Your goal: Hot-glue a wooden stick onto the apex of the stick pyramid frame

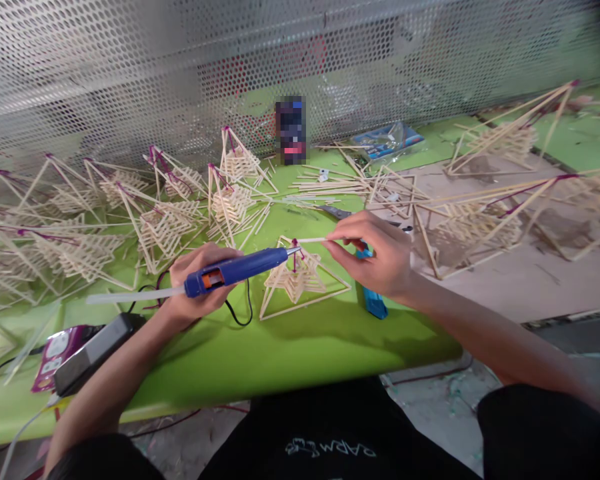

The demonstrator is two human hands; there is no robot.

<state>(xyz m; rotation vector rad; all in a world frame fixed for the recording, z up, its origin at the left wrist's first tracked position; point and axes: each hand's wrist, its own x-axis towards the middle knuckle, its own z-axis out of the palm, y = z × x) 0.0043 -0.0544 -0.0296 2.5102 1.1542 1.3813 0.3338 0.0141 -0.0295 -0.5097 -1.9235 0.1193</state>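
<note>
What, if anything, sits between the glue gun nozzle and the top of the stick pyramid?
Nothing visible. The glue gun in the left hand has its nozzle right at the apex of the stick pyramid, where the right hand holds a thin stick.

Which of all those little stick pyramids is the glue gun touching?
The lone stick pyramid between both hands; the glue gun tip meets its purple-tied peak. The others sit farther back.

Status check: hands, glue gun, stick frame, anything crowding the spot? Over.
Left hand shut on glue gun, nozzle at frame apex. Right hand pinching thin stick at same apex. Blue tool under right wrist; finished frames behind.
</note>
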